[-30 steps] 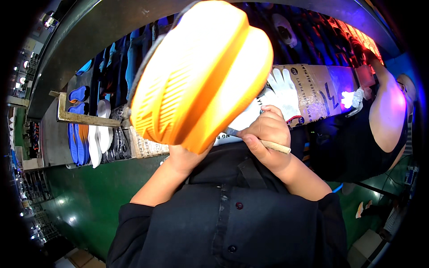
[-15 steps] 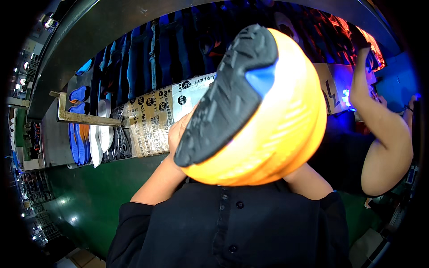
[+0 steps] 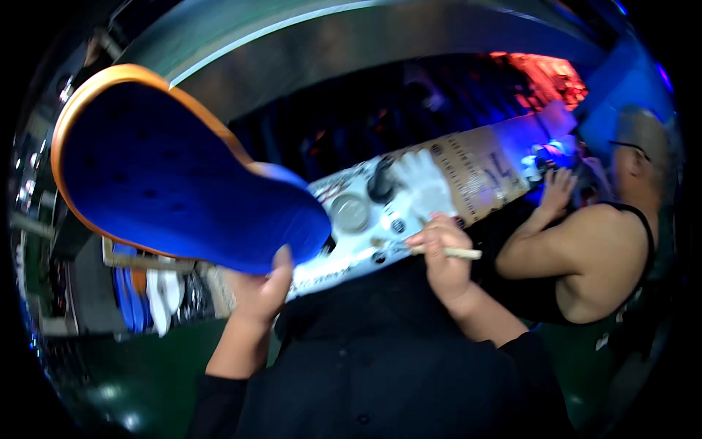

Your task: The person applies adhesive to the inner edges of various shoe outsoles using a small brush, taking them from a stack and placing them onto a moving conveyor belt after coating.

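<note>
The left hand (image 3: 257, 293) grasps the near end of a large shoe sole (image 3: 175, 168), blue inside with an orange rim, which stretches up and to the left of that hand. The right hand (image 3: 444, 252) grips a brush (image 3: 462, 253) by its pale handle. Between and beyond both hands, a round grey container (image 3: 351, 214) sits on the white-covered surface (image 3: 322, 274). White gloves (image 3: 424, 183) lie just beyond the right hand, beside a dark object (image 3: 381, 181), perhaps rounded but too blurred to name
</note>
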